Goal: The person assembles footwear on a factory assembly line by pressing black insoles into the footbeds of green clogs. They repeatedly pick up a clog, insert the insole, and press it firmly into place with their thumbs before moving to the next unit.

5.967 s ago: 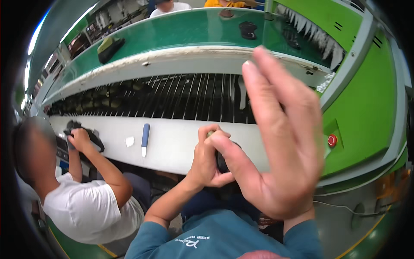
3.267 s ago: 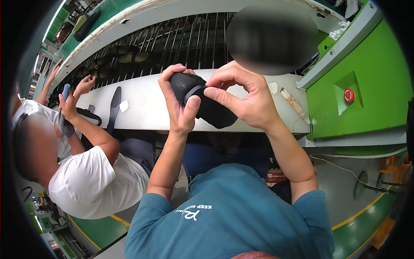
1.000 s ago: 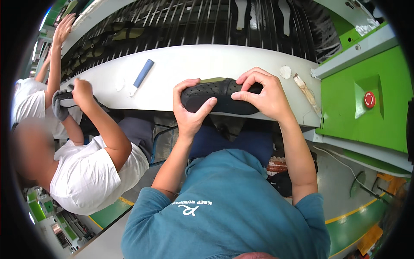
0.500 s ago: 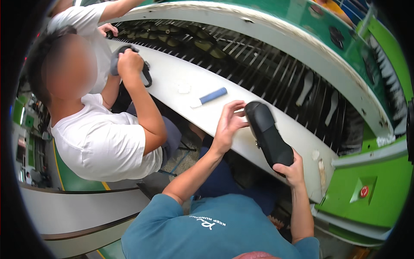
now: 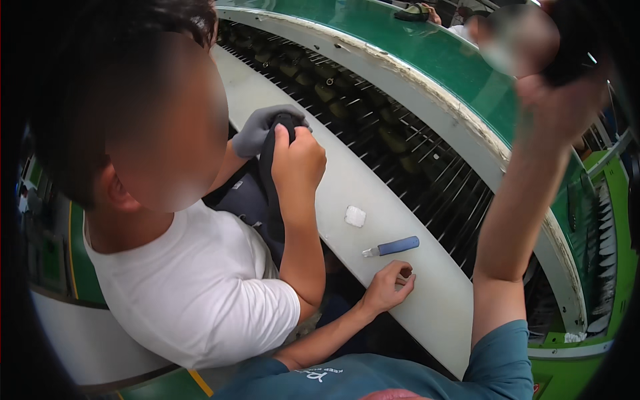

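Observation:
My right hand (image 5: 567, 110) is raised high over the green surface at the far right, smeared by motion. Its fingers grip a black shoe (image 5: 579, 43), which runs into the dark rim of the picture. Lower down, my left hand (image 5: 390, 287) hovers by the white ledge with nothing in it, its fingers curved and a gap left before the thumb. Just beyond it lies a tool with a blue handle (image 5: 399, 246) and a short pale tip. A small white square block (image 5: 355, 216) rests beside that tool.
A co-worker in a white shirt (image 5: 193, 280) sits close on my left, holding a dark shoe (image 5: 270, 160) in one gloved and one bare hand. Behind the white ledge (image 5: 433, 293) runs a rack of metal rods (image 5: 427, 160). A green-topped counter (image 5: 373, 33) curves beyond, with another person across it.
My right hand has swung up and away with the shoe. My left hand has let go of it and dropped near the ledge. The view has shifted toward the co-worker.

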Motion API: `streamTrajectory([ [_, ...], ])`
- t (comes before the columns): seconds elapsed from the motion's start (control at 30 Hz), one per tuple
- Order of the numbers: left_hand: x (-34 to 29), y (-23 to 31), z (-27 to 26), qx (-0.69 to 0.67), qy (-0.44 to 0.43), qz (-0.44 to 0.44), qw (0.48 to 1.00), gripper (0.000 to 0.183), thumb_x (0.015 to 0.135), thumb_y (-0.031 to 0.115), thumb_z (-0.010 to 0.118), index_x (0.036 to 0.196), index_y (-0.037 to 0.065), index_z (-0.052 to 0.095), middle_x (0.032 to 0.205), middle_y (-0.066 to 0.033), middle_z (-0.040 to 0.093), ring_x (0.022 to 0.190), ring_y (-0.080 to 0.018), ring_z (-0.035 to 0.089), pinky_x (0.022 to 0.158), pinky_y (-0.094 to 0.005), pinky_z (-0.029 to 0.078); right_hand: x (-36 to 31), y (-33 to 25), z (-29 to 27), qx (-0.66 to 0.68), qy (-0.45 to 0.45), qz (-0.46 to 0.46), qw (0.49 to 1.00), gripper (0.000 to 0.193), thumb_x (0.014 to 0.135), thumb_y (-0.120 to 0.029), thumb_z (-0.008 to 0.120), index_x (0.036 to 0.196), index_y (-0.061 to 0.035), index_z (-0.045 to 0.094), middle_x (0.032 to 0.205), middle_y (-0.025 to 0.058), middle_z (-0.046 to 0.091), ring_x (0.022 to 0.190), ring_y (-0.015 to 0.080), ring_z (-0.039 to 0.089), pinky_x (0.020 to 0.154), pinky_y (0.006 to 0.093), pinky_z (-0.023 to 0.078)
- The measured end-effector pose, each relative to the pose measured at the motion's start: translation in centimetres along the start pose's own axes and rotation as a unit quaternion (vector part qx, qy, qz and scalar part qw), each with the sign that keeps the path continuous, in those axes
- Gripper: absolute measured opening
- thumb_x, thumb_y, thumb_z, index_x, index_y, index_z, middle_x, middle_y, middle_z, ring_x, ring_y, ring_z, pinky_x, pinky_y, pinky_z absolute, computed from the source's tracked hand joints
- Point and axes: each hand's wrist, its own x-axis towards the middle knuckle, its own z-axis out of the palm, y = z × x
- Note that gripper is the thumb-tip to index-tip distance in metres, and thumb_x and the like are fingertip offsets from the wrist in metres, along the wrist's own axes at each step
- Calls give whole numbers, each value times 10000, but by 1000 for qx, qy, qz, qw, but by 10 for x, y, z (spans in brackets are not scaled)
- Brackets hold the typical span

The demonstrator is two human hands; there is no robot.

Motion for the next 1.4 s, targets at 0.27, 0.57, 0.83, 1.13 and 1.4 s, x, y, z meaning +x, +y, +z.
streamTrajectory([
  [0.27, -5, -3, -12, 8, -13, -30, 999, 218, 1010, 89, 768, 1166, -39, 685, 1063, -198, 752, 950, -305, 806, 854, -387, 667, -230, -3, -83, -48, 67, 288, 954, 630, 1148, -576, 540, 1362, 8, 641, 974, 176, 722, 599, 173, 638, 504, 269, 506],
  [0.57, -14, -7, -5, -97, -1, -61, 993, 248, 1075, 115, 728, 1276, -17, 665, 1174, -119, 748, 1079, -211, 748, 914, -356, 631, -435, -191, -135, -191, 256, 435, 842, 814, 853, -326, 963, 1464, 73, 603, 1079, 134, 764, 842, 193, 758, 734, 322, 629],
  [0.83, -50, 30, 52, 25, -92, 124, 988, 661, 1003, 262, 790, 1583, 90, 524, 1681, -184, 425, 1526, -319, 473, 1131, -466, 518, -496, -283, -184, -355, 159, 521, 760, 719, 792, -189, 1004, 1409, 34, 710, 1264, 108, 778, 1154, 181, 727, 1053, 339, 569],
  [1.13, -65, 25, 96, 25, -140, 75, 987, 334, 1036, 150, 751, 1332, 49, 634, 1545, -196, 564, 1448, -293, 528, 1252, -420, 362, -509, -309, -192, -382, 64, 502, 773, 688, 827, -278, 1004, 1406, -54, 707, 1201, 105, 783, 1113, 184, 733, 1015, 347, 575],
  [1.4, -72, 31, 99, 29, -147, 67, 986, 278, 1026, 161, 773, 1245, 55, 640, 1484, -172, 597, 1420, -270, 534, 1240, -418, 364, -544, -325, -186, -393, 179, 453, 780, 520, 962, -228, 901, 1374, -41, 644, 1218, 150, 797, 1142, 239, 766, 1040, 366, 567],
])
